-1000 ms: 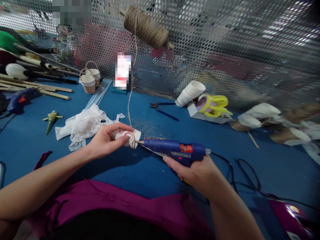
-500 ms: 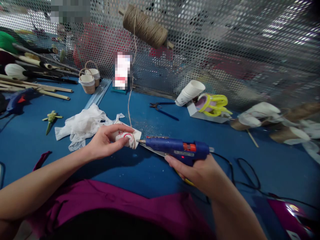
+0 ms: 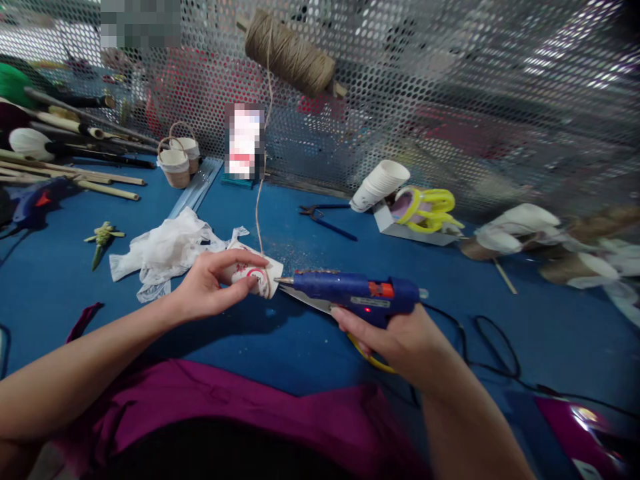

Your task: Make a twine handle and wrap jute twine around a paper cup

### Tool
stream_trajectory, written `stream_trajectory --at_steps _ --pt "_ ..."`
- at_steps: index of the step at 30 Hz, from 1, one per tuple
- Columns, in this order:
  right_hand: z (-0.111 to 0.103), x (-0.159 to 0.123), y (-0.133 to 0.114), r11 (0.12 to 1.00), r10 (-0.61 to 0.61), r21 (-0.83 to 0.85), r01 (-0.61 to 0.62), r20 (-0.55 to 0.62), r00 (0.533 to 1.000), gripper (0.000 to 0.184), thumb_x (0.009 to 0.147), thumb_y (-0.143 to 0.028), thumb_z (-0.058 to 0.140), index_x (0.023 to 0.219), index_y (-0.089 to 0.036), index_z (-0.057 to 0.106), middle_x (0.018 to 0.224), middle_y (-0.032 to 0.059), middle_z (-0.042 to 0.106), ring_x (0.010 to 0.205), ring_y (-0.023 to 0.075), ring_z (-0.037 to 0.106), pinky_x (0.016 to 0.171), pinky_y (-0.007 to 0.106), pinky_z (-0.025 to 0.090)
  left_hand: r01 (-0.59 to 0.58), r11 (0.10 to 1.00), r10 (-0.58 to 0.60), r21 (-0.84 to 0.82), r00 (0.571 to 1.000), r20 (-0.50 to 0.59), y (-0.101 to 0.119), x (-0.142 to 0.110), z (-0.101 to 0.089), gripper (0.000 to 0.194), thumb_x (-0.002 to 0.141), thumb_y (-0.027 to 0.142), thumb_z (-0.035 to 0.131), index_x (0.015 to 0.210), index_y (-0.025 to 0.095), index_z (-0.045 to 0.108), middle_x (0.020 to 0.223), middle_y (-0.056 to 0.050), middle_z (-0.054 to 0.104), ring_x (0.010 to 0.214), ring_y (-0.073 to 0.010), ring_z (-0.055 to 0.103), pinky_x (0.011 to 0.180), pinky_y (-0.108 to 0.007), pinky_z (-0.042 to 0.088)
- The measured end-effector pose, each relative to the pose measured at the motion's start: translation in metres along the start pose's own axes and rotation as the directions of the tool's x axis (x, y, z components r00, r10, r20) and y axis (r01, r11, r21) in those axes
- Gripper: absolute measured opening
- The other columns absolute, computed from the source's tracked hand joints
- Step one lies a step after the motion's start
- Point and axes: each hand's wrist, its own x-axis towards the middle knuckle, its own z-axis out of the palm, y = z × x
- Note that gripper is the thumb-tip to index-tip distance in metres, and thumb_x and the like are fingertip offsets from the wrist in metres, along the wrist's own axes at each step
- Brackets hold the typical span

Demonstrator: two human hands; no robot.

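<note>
My left hand (image 3: 213, 283) grips a small white paper cup (image 3: 273, 270) with red print, lying on its side. Twine (image 3: 259, 213) runs down from a large spool (image 3: 287, 53) on the mesh and wraps round the cup near one end. In my right hand (image 3: 395, 340) is a blue hot glue gun (image 3: 350, 291), its red light lit, its metal nozzle pointing left at the cup's twined end. Whether the nozzle touches the cup I cannot tell. Scissors (image 3: 367, 353) with yellow handles show partly under the glue gun and my right hand.
White lace (image 3: 170, 250) lies beyond my left hand. Pliers (image 3: 327, 220), stacked paper cups (image 3: 380, 185) and a yellow-edged tape roll (image 3: 425, 208) stand near the mesh. Two twine-covered baskets (image 3: 175, 167) and a phone (image 3: 244, 143) are at the back. A black cable (image 3: 500, 347) trails right.
The glue gun's nozzle has shifted very slightly right and up, along with my right hand. My left hand and the cup stay nearly still.
</note>
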Motion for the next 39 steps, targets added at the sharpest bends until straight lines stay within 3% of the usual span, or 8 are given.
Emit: stream_trajectory --at_steps 4,9,16,22,28,33,39 --pt "-0.0003 0.0015 -0.002 0.978 0.143 0.147 -0.147 0.034 0.989 0.023 0.071 -0.038 0.06 0.055 -0.022 0.056 0.038 -0.0045 0.05 0.036 0.0109 0.049 0.038 0.023 0.044 -0.001 1.0 0.001 -0.005 1.0 -0.004 -0.0021 -0.0004 0.0006 0.018 0.077 0.017 0.057 0.093 0.013 0.064 0.083 -0.007 0.069 0.063 -0.0105 0.06 0.054 -0.019 0.047" --pt "0.0015 -0.0026 -0.0055 0.959 0.226 0.167 -0.231 0.048 0.973 0.026 0.07 -0.04 0.062 0.055 -0.02 0.054 0.037 -0.0043 0.048 0.034 0.0108 0.045 0.036 0.024 0.04 -0.012 1.0 0.012 -0.006 1.0 -0.008 0.0014 0.0003 -0.0001 0.017 0.076 0.014 0.056 0.091 0.012 0.063 0.086 -0.008 0.069 0.068 -0.0114 0.061 0.057 -0.019 0.048" --pt "-0.0013 0.0024 -0.002 0.964 0.14 0.214 -0.157 0.095 0.986 0.023 0.072 -0.037 0.06 0.057 -0.021 0.053 0.039 -0.0055 0.047 0.036 0.0104 0.045 0.039 0.024 0.041 -0.032 0.999 0.032 0.001 0.999 -0.016 0.002 -0.0001 -0.0001 0.017 0.075 0.014 0.057 0.091 0.013 0.064 0.081 -0.006 0.069 0.059 -0.0088 0.059 0.05 -0.016 0.045" --pt "-0.0007 0.0005 -0.0006 0.954 0.214 0.184 -0.235 0.127 0.968 0.026 0.071 -0.039 0.062 0.057 -0.019 0.054 0.04 -0.0047 0.048 0.037 0.0095 0.045 0.039 0.023 0.041 -0.043 0.999 0.043 -0.01 0.999 -0.017 0.0003 -0.0008 -0.0004 0.017 0.076 0.013 0.056 0.091 0.012 0.064 0.083 -0.007 0.069 0.066 -0.01 0.061 0.054 -0.016 0.046" --pt "-0.0027 0.0031 0.0023 0.96 0.145 0.222 -0.17 0.126 0.981 0.027 0.072 -0.04 0.06 0.055 -0.02 0.053 0.037 -0.0046 0.045 0.036 0.0095 0.043 0.04 0.024 0.04 -0.064 0.998 0.064 -0.009 0.998 -0.028 0.0003 -0.0008 -0.0005 0.018 0.075 0.013 0.058 0.091 0.012 0.064 0.08 -0.006 0.069 0.058 -0.0081 0.058 0.049 -0.015 0.044" --pt "-0.0032 0.0018 0.0012 0.949 0.218 0.191 -0.253 0.184 0.958 0.027 0.071 -0.041 0.061 0.055 -0.02 0.054 0.037 -0.0039 0.047 0.034 0.0095 0.043 0.036 0.023 0.037 -0.044 0.999 0.044 -0.006 0.999 -0.025 0.0006 -0.0003 0.0003 0.017 0.075 0.014 0.056 0.09 0.013 0.064 0.081 -0.007 0.068 0.06 -0.0091 0.059 0.049 -0.016 0.045" --pt "-0.0027 0.0044 0.0039 0.952 0.13 0.257 -0.164 0.143 0.981 0.027 0.073 -0.04 0.06 0.055 -0.022 0.053 0.039 -0.0046 0.044 0.036 0.009 0.043 0.039 0.024 0.04 -0.044 0.999 0.044 0.0 0.999 -0.03 -0.0006 -0.0018 -0.0001 0.017 0.075 0.016 0.058 0.09 0.012 0.065 0.079 -0.006 0.069 0.057 -0.0087 0.058 0.047 -0.016 0.043"
